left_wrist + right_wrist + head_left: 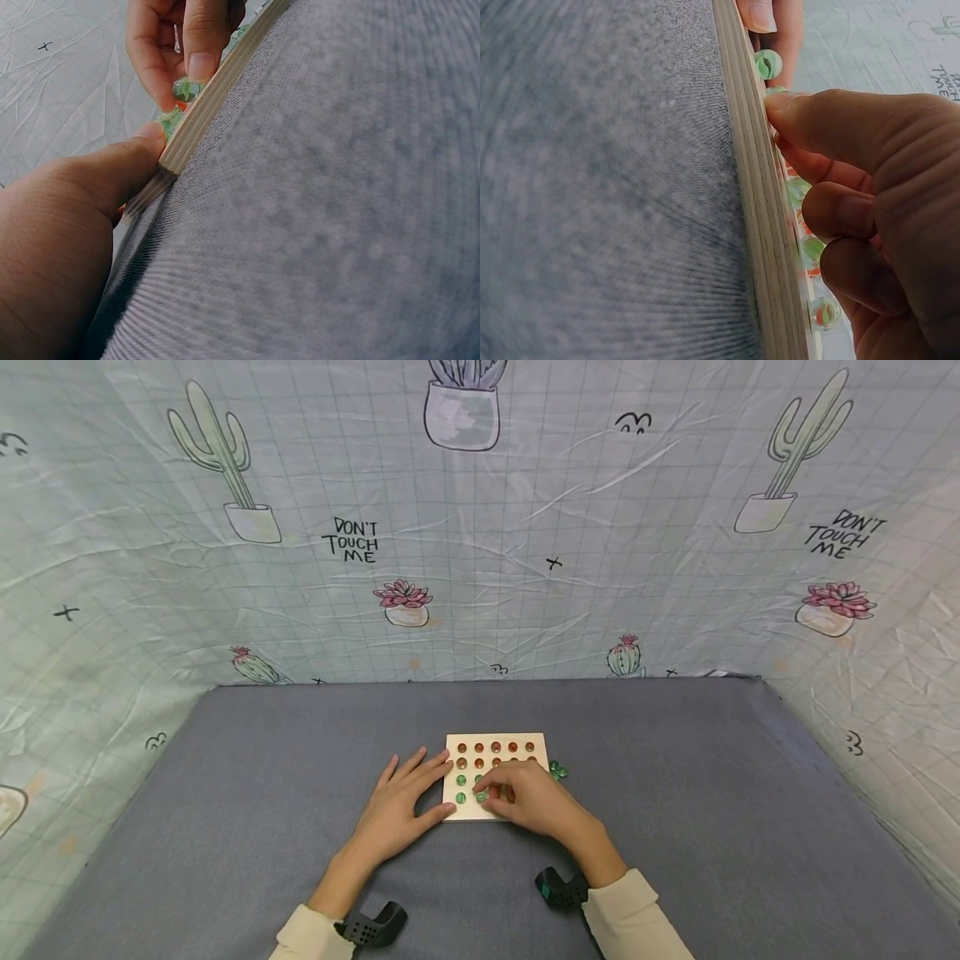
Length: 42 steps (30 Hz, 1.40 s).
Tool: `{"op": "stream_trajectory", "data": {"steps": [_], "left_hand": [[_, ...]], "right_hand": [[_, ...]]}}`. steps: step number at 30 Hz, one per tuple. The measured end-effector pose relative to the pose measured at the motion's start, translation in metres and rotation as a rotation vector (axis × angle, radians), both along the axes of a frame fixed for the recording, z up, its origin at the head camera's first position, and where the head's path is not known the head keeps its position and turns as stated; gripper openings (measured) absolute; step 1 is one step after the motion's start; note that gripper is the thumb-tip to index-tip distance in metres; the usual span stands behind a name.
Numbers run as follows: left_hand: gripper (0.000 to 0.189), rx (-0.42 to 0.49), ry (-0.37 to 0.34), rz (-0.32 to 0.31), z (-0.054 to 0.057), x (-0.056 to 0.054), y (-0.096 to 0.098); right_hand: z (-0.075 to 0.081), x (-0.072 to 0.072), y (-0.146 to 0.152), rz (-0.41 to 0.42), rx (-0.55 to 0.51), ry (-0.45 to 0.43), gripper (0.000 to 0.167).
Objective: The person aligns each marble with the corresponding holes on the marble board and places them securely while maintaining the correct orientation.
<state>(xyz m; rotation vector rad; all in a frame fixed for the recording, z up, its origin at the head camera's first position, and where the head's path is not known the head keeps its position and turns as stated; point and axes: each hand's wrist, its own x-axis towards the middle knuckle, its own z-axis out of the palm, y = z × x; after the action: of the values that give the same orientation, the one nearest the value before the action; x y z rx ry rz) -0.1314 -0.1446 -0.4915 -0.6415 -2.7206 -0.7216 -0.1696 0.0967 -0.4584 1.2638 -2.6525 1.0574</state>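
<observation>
A pale wooden board with rows of round hollows lies on the grey cloth. Reddish-orange marbles fill its two far rows, and green marbles sit in the nearer rows at the left. My right hand is over the board's front part, its thumb and index finger pinching a green marble in the front row, second from the left. My left hand rests with fingers spread and fairly straight at the board's left side, fingertips and thumb touching its edge. The right hand covers the board's front right part.
A small cluster of green marbles lies on the cloth just beyond the board's right edge. The grey table cloth stretches around the board. A white cactus-printed curtain hangs behind and along both sides.
</observation>
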Motion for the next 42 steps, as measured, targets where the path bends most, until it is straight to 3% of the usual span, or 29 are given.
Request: {"op": "stream_trajectory", "data": {"steps": [13,20,42], "left_hand": [[0.062,0.007,0.002,-0.006,0.000,0.000,0.000],[0.062,0.008,-0.001,-0.006,0.002,0.000,0.000],[0.063,0.009,0.017,-0.002,0.002,0.000,0.000]], "right_hand": [[0.001,0.000,0.000,-0.001,-0.006,-0.024,0.016],[0.004,-0.001,0.004,0.011,-0.064,-0.055,0.017],[0.013,-0.016,0.047,-0.167,-0.125,-0.139,0.014]]}}
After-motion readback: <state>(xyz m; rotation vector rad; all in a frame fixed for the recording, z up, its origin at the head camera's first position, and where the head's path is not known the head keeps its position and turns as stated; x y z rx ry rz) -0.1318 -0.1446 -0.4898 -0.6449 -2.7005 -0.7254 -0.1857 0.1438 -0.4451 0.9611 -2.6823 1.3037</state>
